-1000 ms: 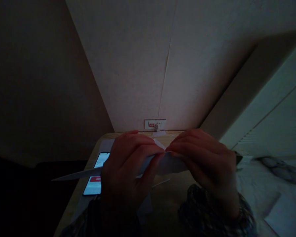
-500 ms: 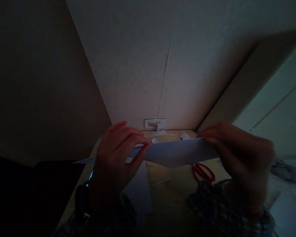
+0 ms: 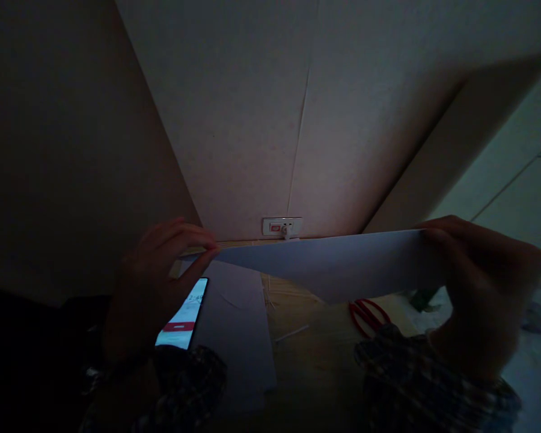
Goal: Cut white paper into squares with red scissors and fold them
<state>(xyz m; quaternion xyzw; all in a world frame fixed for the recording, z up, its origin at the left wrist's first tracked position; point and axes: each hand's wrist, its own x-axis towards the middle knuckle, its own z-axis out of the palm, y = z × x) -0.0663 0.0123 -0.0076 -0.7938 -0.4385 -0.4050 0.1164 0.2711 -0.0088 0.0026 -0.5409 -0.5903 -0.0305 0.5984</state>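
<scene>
Stretched between my hands in mid-air is a sheet of white paper (image 3: 333,264), its upper edge nearly straight and its lower edge running down to a blunt corner. My left hand (image 3: 162,276) pinches its left end between thumb and fingers. At the other end, my right hand (image 3: 482,282) grips the paper with thumb and fingers closed. More white paper (image 3: 238,325) lies flat on the small wooden table (image 3: 306,361) beneath. A lit phone (image 3: 183,319) rests by my left wrist, partly covered by that hand.
Red-handled scissors (image 3: 369,316) lie on the table near my right sleeve. A thin white stick (image 3: 291,334) is at the middle of the tabletop. Behind the table, a wall socket (image 3: 282,227) with a plug sits low on the wall.
My hands have moved apart, left hand leftward and right hand rightward, and more of the held paper now shows between them. The phone's screen has come into view.
</scene>
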